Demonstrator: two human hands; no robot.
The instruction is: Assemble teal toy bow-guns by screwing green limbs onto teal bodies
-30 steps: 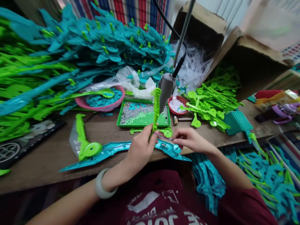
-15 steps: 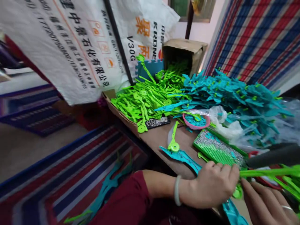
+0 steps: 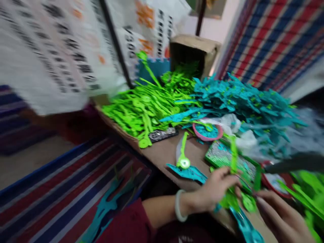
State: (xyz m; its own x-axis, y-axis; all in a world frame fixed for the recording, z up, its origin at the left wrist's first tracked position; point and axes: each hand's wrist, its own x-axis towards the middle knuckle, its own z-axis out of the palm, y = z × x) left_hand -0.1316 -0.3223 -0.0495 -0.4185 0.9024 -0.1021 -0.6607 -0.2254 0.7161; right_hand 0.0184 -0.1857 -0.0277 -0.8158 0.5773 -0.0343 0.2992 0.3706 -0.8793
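My left hand (image 3: 217, 190), with a pale bangle on the wrist, is closed round a bright green plastic part (image 3: 233, 168) that stands up over the bench edge. My right hand (image 3: 280, 219) is at the lower right, fingers stretched toward a green disc-ended piece (image 3: 249, 201), but blur hides whether it holds anything. Under both hands a long teal plastic piece (image 3: 192, 172) lies along the wooden bench (image 3: 162, 152). Beside it lies another green part with a round end (image 3: 183, 158).
Big heaps of green parts (image 3: 144, 108) and teal parts (image 3: 243, 101) cover the back of the bench. A pink basket (image 3: 207, 131), a green tray (image 3: 222, 155) of small bits, a red bowl (image 3: 275, 180) and a cardboard box (image 3: 194, 50) stand nearby. Striped sheeting covers the floor at left.
The view swung left a second ago and stays there. In the last half second the green part in my left hand tipped from lying sideways to standing up.
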